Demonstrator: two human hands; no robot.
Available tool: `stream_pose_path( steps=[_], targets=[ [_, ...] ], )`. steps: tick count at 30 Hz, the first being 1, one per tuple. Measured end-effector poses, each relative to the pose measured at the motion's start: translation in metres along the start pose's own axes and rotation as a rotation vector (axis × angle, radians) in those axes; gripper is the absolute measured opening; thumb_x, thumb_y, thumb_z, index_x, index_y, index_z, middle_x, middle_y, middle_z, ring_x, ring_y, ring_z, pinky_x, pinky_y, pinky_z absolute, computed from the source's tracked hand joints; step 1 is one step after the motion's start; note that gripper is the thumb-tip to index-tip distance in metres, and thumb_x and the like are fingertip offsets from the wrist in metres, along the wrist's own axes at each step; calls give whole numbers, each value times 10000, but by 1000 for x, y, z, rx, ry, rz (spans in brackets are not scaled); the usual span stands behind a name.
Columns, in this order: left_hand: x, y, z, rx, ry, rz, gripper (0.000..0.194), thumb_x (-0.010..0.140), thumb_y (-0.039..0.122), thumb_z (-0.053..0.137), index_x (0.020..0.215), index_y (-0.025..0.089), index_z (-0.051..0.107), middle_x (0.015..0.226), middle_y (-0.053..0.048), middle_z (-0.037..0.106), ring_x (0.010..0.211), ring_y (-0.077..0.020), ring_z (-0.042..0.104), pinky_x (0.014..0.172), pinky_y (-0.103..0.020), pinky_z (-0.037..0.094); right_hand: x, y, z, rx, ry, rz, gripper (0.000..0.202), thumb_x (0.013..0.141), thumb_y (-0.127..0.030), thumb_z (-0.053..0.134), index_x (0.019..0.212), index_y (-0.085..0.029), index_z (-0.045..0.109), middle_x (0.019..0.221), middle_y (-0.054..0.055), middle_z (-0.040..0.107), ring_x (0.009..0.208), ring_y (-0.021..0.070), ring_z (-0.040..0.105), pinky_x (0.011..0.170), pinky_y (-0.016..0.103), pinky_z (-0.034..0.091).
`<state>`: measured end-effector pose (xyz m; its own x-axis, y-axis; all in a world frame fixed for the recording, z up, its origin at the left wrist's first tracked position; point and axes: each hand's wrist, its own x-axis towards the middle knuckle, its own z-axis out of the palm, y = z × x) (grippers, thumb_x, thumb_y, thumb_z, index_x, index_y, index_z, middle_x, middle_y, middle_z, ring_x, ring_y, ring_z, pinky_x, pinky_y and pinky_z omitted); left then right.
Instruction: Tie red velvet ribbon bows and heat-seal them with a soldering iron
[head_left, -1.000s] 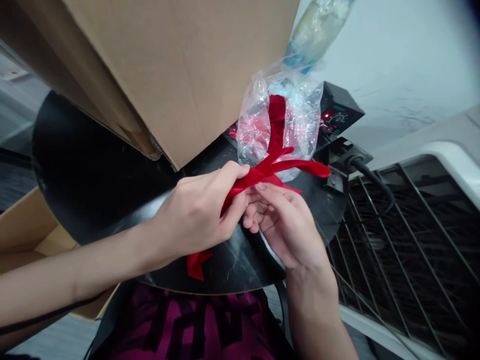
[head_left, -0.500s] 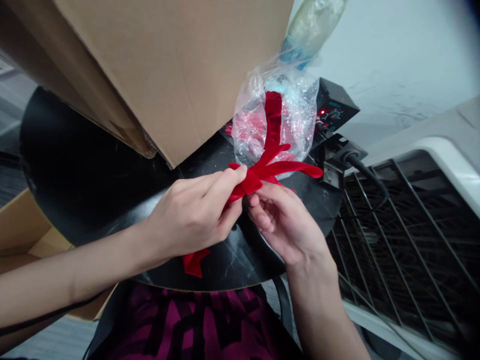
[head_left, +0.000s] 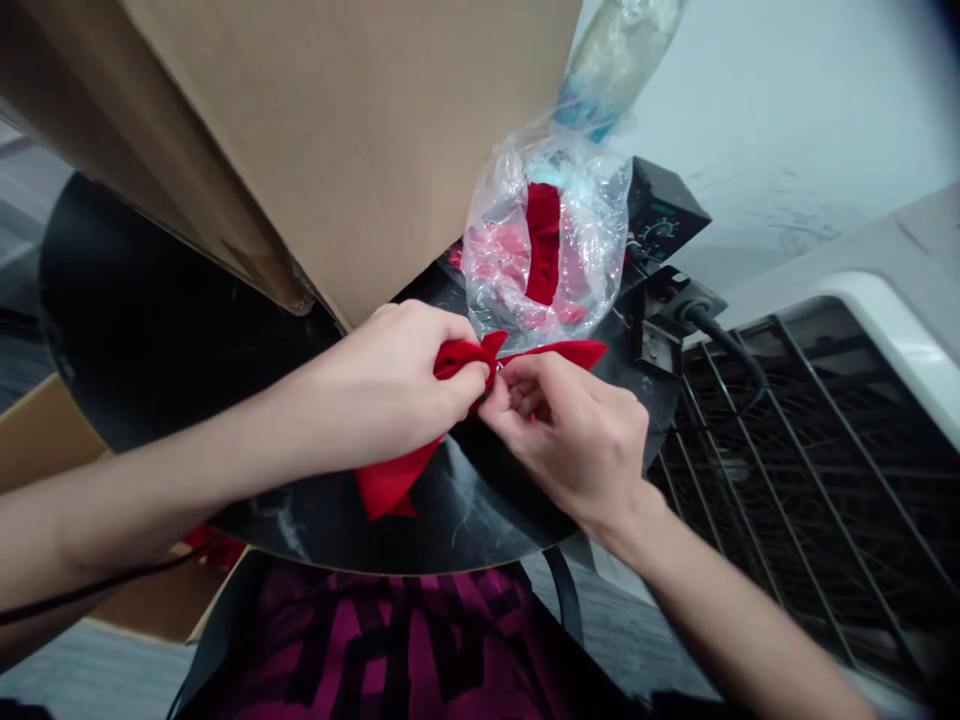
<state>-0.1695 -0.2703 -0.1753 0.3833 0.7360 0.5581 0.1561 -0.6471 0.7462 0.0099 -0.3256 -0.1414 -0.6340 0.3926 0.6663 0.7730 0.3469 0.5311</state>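
Observation:
A red velvet ribbon bow (head_left: 491, 348) is held just above the black table, in front of the plastic bag. My left hand (head_left: 409, 385) is closed on it, thumb and fingers pinching its folded middle. One tail (head_left: 394, 480) hangs down below my left hand, and another part sticks out to the right behind my right hand (head_left: 577, 425). My right hand is closed in a pinch against the middle of the bow. A tiny shiny piece (head_left: 499, 367) shows at its fingertips, too small to name. The underside of the bow is hidden by my fingers.
A clear plastic bag (head_left: 491, 290) with red ribbon pieces lies behind the bow. A big cardboard box (head_left: 360, 130) stands on the black round table (head_left: 150, 300). At right are a black dial box (head_left: 667, 210) and a wire grille (head_left: 795, 470). An open carton (head_left: 45, 430) sits below left.
The bow has turned over and sits slightly lower, its loops no longer spread upward. My right hand has rotated from palm-up to a pinch at the middle. The lower tail shows more.

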Motion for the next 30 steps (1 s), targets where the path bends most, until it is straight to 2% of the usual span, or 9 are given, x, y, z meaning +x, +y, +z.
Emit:
stream_pose_path(
  steps=[4,6,8,12,15,18,22,26,30],
  targets=[
    [13,-3,-9,-115,-288,-107,234,846,284,618,624,209,625,545,-3,669,476,-187,651,454,-265,411,29,24,-21,-136,-403,-596,244,981,-87,483,805,-161,636,666,11,606,471,131,480,448,324,326],
    [15,-10,-7,-207,-311,-101,234,847,273,631,624,208,605,566,-8,682,484,-192,667,460,-262,446,41,29,-36,-131,-543,-689,273,1004,-86,453,837,-149,660,698,33,621,489,151,505,471,342,347],
    [15,-17,-2,-350,-241,-104,194,863,269,645,681,206,627,616,-11,701,521,-191,684,488,-259,485,40,26,-54,-101,-511,-506,231,1027,-144,486,914,-148,687,746,48,667,547,164,584,507,332,399],
    [16,-29,7,-776,-142,-165,183,924,258,643,755,189,630,661,-7,679,552,-157,670,545,-251,537,3,-3,-72,203,-356,140,100,1004,-250,618,1020,-225,713,805,-4,757,597,130,689,579,246,522],
    [19,-32,10,-999,-126,-180,178,944,216,634,773,166,636,658,-8,657,543,-133,648,557,-238,560,-29,-19,-49,317,-361,431,180,1005,-307,617,1102,-209,733,954,35,811,731,171,777,671,248,609],
    [20,-31,11,-1106,-142,-222,155,952,194,634,806,150,661,667,-11,654,559,-123,642,596,-244,598,-37,-18,-8,553,-190,677,292,993,-382,631,1204,-199,716,1120,86,799,973,246,791,843,341,655],
    [18,-30,17,-1158,-196,-249,97,948,209,681,888,142,719,739,-15,702,648,-124,692,690,-254,637,-22,-10,29,1009,44,843,173,930,-336,718,1055,-220,747,1063,39,805,947,217,786,882,365,663],
    [16,-36,26,-1106,-151,-162,143,910,259,764,997,146,756,908,-41,783,797,-138,748,792,-226,619,-13,-7,36,1086,113,930,100,879,-285,775,880,-187,757,831,19,793,716,163,753,714,296,656],
    [15,-40,29,-962,-49,-159,368,851,296,829,1176,184,697,1050,-61,808,915,-199,777,847,-286,620,-16,-5,34,1119,153,953,83,850,-247,800,875,-176,766,791,15,783,669,141,730,670,260,629]
  ],
)
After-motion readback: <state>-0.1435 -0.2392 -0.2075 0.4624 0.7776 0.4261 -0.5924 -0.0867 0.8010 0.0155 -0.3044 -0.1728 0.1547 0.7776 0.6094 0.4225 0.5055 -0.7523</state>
